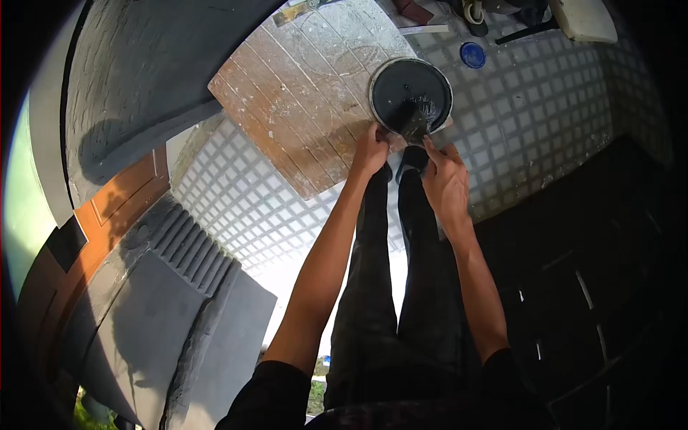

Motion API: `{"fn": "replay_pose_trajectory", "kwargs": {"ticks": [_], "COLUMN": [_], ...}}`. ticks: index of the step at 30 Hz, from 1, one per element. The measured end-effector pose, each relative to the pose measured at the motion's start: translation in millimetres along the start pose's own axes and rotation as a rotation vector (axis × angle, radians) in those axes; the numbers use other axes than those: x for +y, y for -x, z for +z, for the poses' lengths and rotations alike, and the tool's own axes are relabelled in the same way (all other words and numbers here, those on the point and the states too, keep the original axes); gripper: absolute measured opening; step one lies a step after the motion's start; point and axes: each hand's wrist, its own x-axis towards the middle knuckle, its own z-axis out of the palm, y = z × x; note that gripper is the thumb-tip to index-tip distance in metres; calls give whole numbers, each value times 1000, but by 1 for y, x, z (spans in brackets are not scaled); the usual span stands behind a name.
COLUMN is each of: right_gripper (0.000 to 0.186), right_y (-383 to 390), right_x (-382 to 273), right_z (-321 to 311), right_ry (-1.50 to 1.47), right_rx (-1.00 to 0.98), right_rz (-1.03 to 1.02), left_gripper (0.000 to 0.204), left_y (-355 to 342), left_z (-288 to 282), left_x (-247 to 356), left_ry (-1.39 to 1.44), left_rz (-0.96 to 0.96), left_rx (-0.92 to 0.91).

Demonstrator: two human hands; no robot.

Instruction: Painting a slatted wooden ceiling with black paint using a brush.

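A round bucket (391, 68) of dark grey paint rests on the edge of a worn wooden board. My left hand (370, 150) is closed at the bucket's near left rim, thumb upward, and appears to grip it. My right hand (446, 174) is closed around a flat, wide-bladed tool (414, 132) smeared with grey. It looks like a brush or scraper, but its exact kind is unclear. The tool slants over the near rim, and its shadow falls on the paint. Streaks and small lumps mark the paint's surface.
The paint-spattered wooden board (308, 93) extends left of the bucket over a tiled floor (516, 115). A blue lid (472, 55) lies beyond the bucket. Grey-coated wall parts (143, 301) and an orange-brown door (125, 197) stand at left. My feet are just below the bucket.
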Motion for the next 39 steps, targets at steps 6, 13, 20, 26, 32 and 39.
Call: {"fn": "replay_pose_trajectory", "kwargs": {"ticks": [6, 13, 20, 26, 32, 39], "right_gripper": [38, 25, 20, 29, 47, 48], "right_y": [8, 33, 156, 267, 402, 393], "right_x": [9, 35, 80, 125, 254, 332], "right_z": [-21, -62, -109, -113, 39, 65], "right_ry": [73, -733, -1439, -1238, -24, -847], "right_rx": [20, 62, 274, 446, 489, 677], "right_rz": [88, 553, 722, 668, 1121, 1504], "left_gripper": [23, 23, 34, 27, 19, 20], "left_y": [-3, 20, 127, 198, 190, 135], "left_z": [2, -4, -70, -140, -85, 22], "left_x": [-4, 8, -51, -70, 60, 183], "left_ry": [-62, 191, -653, -681, -550, -332], "left_rz": [20, -33, 43, -354, -402, -12], "left_rx": [17, -10, -109, -331, -381, -331]}}
